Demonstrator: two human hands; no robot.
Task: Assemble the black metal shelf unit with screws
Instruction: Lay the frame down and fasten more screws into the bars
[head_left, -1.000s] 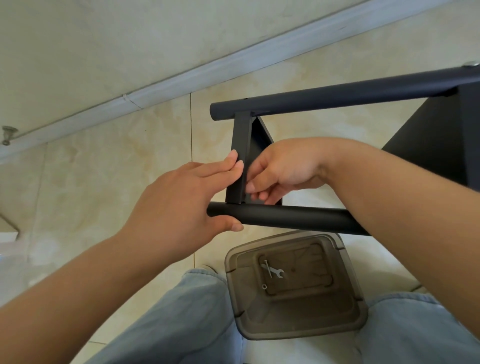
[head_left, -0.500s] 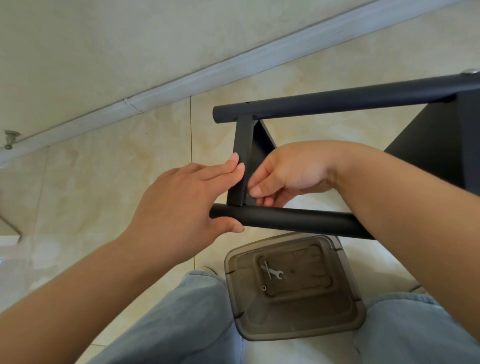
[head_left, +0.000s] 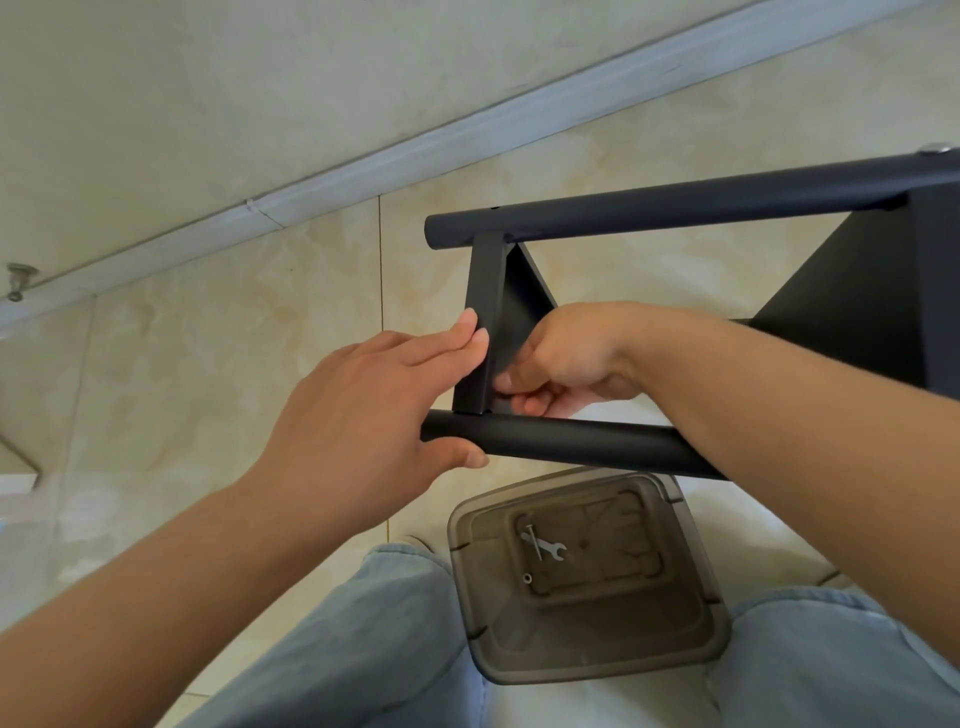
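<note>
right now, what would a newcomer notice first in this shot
Two hands meet mid-frame on the black shelf frame: the left hand braces the near tube and the upright bracket, the right hand works behind it. Below, between the knees, a smoky plastic tub holds a small wrench.

Tiled floor, wall and a smoky plastic lid by the knees

Glossy beige marble-look floor tiles (head_left: 218, 374) fill the middle of the frame; a pale baseboard (head_left: 363, 161) runs diagonally from left edge to upper right, under a beige wall (head_left: 208, 78). A small metal doorstop (head_left: 18, 280) sits at the far left on the baseboard. At lower centre a translucent brown-grey plastic lid (head_left: 597, 639) lies between two light blue denim knees (head_left: 363, 649).
</note>
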